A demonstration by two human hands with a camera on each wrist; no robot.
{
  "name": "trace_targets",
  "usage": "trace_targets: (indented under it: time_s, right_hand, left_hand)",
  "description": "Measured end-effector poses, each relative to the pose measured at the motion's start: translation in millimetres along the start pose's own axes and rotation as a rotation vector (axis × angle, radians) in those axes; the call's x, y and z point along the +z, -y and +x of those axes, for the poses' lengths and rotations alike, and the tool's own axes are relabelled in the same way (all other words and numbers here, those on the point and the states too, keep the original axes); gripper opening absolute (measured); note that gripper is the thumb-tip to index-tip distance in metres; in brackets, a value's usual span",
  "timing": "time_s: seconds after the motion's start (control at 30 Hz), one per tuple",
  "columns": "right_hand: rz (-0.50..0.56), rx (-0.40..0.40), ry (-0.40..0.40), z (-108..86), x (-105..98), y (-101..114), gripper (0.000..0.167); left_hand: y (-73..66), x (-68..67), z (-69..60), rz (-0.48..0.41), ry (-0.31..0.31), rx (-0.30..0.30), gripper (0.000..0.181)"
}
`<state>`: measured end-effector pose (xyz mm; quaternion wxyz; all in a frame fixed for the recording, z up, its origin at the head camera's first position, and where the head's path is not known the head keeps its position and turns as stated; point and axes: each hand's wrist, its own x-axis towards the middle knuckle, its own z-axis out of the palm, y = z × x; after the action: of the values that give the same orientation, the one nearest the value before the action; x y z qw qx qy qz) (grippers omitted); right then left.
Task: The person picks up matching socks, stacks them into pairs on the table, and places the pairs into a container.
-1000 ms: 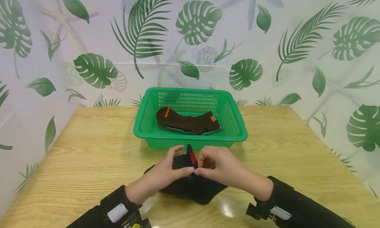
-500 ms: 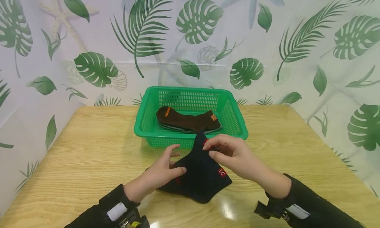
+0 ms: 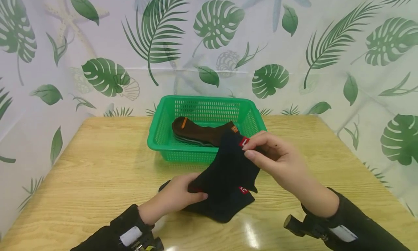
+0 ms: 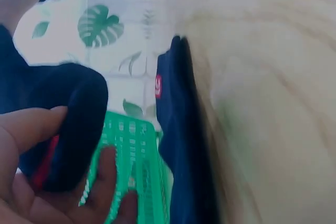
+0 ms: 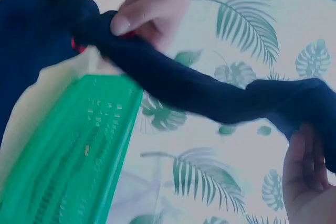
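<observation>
A dark navy sock (image 3: 225, 164) with a red label at its cuff is stretched between my two hands. My left hand (image 3: 176, 194) grips its toe end, where a red patch (image 4: 50, 161) shows under the thumb in the left wrist view. At the cuff, my right hand (image 3: 281, 162) pinches the fabric beside the red label. Below it a second dark sock (image 3: 223, 213) lies on the table, its own red label partly in sight. In the right wrist view the raised sock (image 5: 178, 82) hangs lengthwise between both hands, clear of the lower sock (image 5: 31, 40).
Behind the hands stands a green perforated basket (image 3: 183, 148) on the wooden table (image 3: 107, 178). Brown socks (image 3: 202, 134) with orange marks lie stacked inside it. A leaf-patterned sheet (image 3: 228, 76) covers the wall at the back and sides.
My right hand has moved right and up from beside my left hand, drawing one dark sock's cuff off the other. The lower sock has come into view, and my left hand has stayed nearly in place.
</observation>
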<state>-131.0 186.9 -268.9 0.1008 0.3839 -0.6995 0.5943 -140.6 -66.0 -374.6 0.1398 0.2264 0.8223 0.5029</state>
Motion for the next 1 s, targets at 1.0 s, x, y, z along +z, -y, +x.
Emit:
trace_targets:
  time_s: [1.0]
  right_hand:
    - [-0.237,0.868,0.493,-38.2,-24.7,-100.7,0.016]
  left_hand:
    - [42.3,-49.0,-6.2,0.101,0.002,-0.281,0.009]
